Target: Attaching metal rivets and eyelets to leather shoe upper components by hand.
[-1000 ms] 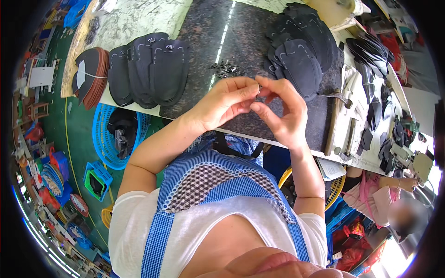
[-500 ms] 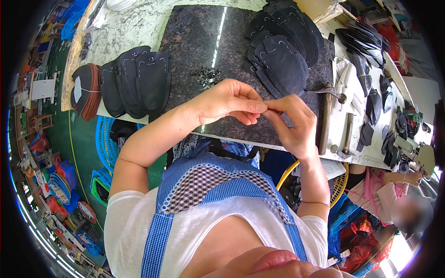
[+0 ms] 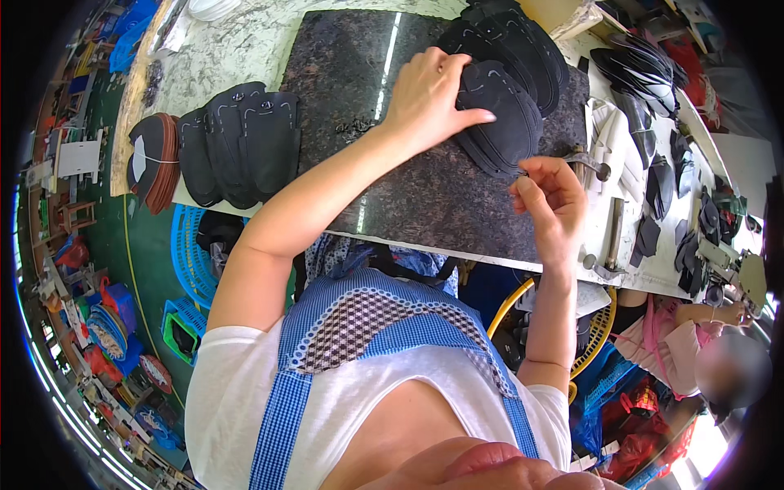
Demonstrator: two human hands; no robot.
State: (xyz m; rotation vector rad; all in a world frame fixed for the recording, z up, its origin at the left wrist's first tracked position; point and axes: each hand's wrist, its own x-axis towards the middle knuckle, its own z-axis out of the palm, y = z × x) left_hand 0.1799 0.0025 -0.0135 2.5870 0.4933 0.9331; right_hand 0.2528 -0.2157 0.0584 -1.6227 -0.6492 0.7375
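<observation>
Dark speckled stone forms the slab (image 3: 425,188) at the centre of the pale desk (image 3: 245,49); all the work lies on or beside it. At the slab's far right corner sits a fanned stack of black, stitched shoe-upper pieces (image 3: 523,57). A second fan of like pieces (image 3: 245,139) lies on the desk to the left of the slab, with a small pile of brown-edged pieces (image 3: 151,159) just beyond it at the desk's left end. Further black cut pieces (image 3: 645,73) are spread over the desk's right part. The left hand (image 3: 429,94) reaches across the slab and rests palm-down on the nearest piece of the right-hand stack (image 3: 502,122), fingers spread flat and gripping nothing. The right hand (image 3: 551,200) hovers just beside the near edge of that same piece, its fingers curled with thumb and forefinger pinched together; whether a small item sits between them cannot be told. A metal hammer (image 3: 592,163) lies just right of this hand.
</observation>
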